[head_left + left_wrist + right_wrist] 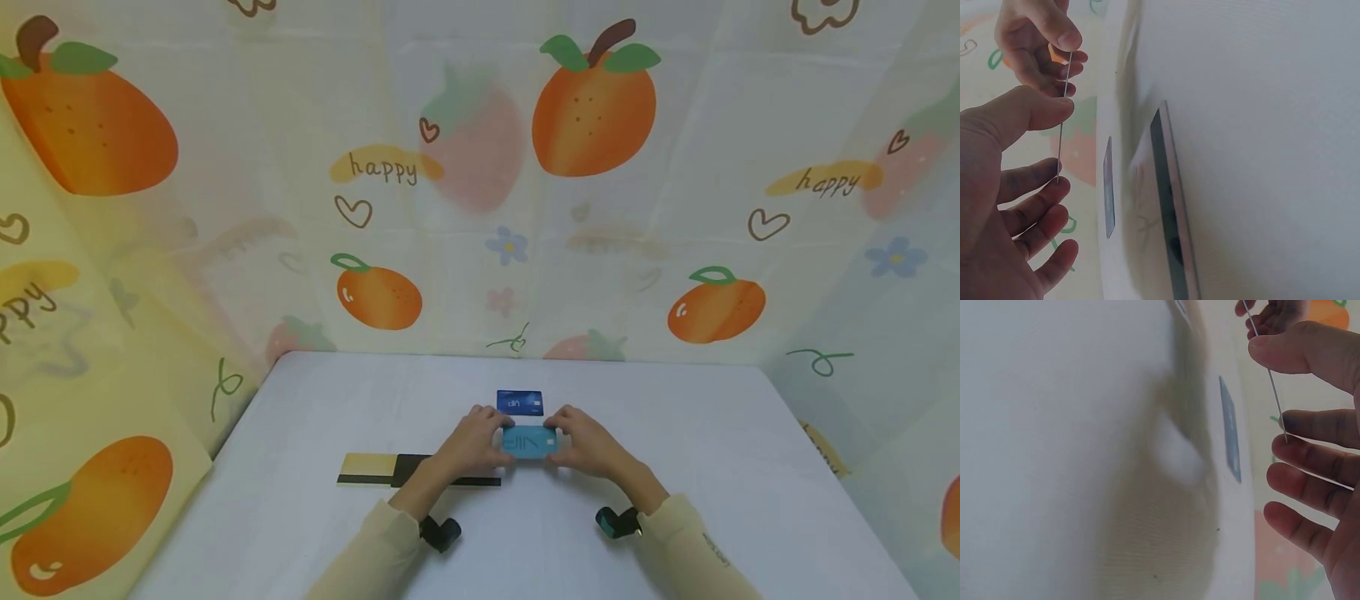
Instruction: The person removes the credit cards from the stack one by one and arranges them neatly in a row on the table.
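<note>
Both hands hold a light blue card (529,442) by its short ends, in front of me over the white table. It bears upside-down "VIP" lettering and a small pale square. My left hand (474,437) pinches the left end between thumb and fingers; my right hand (587,442) does the same at the right end. Seen from the left wrist, the card is edge-on, a thin line (1060,140) raised off the tabletop. Just beyond it lies a dark blue card (519,402), also with upside-down "VIP" lettering.
Flat on the table at the left are a gold card with a black stripe (367,467) and a black card (406,469), partly covered by my left forearm. Fruit-patterned cloth (465,250) hangs behind the white table (300,542). Each wrist carries a small black camera (441,534).
</note>
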A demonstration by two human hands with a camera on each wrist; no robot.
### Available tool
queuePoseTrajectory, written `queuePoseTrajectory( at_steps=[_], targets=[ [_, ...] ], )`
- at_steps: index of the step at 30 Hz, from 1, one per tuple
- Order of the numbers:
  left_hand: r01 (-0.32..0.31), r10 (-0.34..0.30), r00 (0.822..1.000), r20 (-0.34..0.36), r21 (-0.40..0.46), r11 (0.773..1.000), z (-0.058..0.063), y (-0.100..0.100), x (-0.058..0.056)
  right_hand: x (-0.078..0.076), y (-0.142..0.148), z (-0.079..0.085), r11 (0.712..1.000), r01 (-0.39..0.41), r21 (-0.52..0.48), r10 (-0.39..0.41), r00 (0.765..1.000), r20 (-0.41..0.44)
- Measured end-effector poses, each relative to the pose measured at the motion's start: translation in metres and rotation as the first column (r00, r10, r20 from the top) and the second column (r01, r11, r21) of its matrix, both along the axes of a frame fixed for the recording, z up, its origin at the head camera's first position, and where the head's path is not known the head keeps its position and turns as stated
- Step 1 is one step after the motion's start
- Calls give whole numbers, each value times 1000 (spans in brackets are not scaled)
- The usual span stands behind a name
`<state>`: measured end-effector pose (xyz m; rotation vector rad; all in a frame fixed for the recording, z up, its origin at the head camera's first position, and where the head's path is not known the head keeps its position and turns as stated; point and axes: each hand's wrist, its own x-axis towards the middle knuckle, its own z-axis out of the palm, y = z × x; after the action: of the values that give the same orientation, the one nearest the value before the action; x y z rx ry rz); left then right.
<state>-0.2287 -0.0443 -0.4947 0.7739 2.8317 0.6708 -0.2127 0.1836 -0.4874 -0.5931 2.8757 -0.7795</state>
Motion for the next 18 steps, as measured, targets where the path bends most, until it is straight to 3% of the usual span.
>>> queuePoseTrajectory(
  at_steps=[18],
  targets=[
    [30, -29, 999, 28, -49, 998, -18, 0, 8, 9, -1, -15, 998, -20, 63, 17, 999, 39]
  ],
)
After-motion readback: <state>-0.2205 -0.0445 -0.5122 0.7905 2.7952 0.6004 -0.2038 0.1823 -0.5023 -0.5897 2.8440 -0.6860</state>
